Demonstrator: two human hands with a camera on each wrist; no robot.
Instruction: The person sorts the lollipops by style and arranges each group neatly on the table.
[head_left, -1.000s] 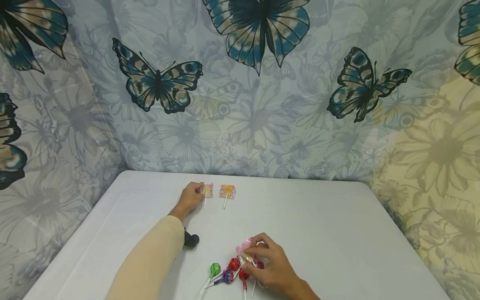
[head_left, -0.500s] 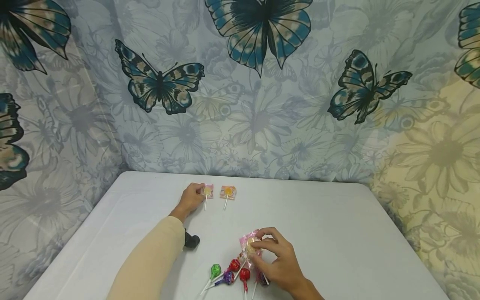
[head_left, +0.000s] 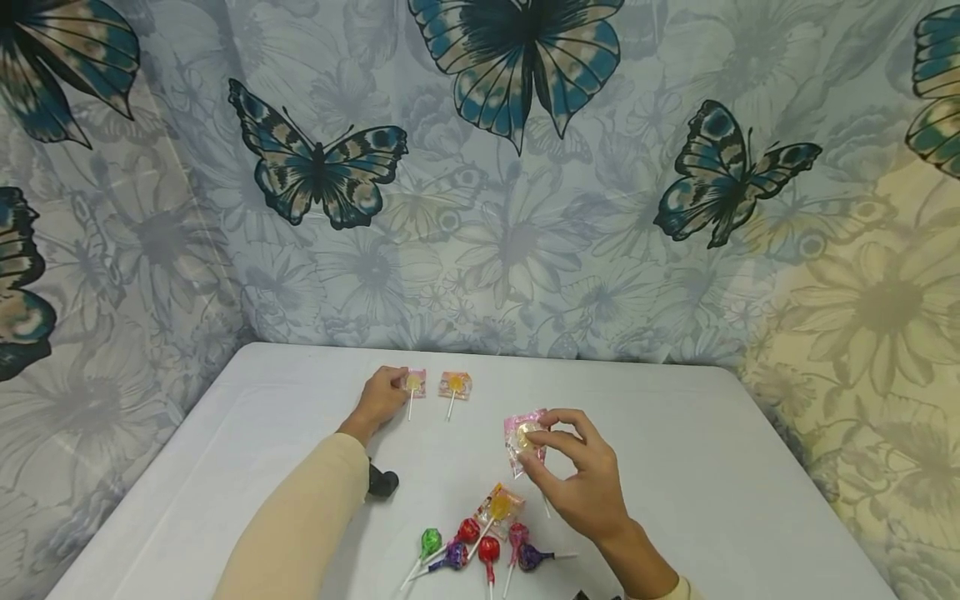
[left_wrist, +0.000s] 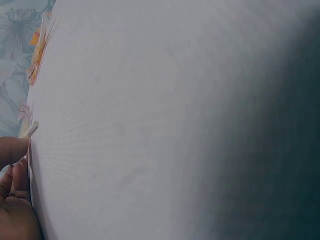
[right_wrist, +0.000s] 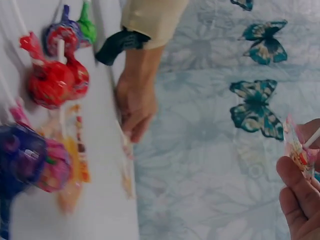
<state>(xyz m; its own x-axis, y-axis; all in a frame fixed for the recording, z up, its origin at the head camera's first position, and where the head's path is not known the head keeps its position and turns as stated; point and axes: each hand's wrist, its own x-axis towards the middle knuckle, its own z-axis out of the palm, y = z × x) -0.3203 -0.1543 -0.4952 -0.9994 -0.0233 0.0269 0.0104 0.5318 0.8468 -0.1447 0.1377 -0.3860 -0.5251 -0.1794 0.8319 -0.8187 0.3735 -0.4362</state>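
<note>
My right hand (head_left: 581, 479) pinches a flat lollipop in a pink clear wrapper (head_left: 522, 437) between thumb and fingers, raised above the table, its white stick pointing down. The right wrist view shows that wrapper (right_wrist: 296, 147) at the right edge. At the far side, my left hand (head_left: 381, 394) holds the left edge of another pink-wrapped lollipop (head_left: 415, 383) lying flat. To its right lies an orange-wrapped lollipop (head_left: 455, 384). Nearer me is a loose group: another orange-wrapped lollipop (head_left: 499, 505), a green one (head_left: 431, 542), red ones (head_left: 488, 550), a pink one (head_left: 517, 533) and purple ones (head_left: 531, 557).
A white table (head_left: 675, 467) stands against a butterfly-patterned cloth (head_left: 517, 275) at its back and sides. A dark strap (right_wrist: 117, 46) circles my left wrist, at the end of a cream sleeve (head_left: 300, 517).
My right hand has lifted the pink-wrapped lollipop from the group and carried it up and forward, uncovering the orange-wrapped, pink and purple lollipops. The left hand stays put.
</note>
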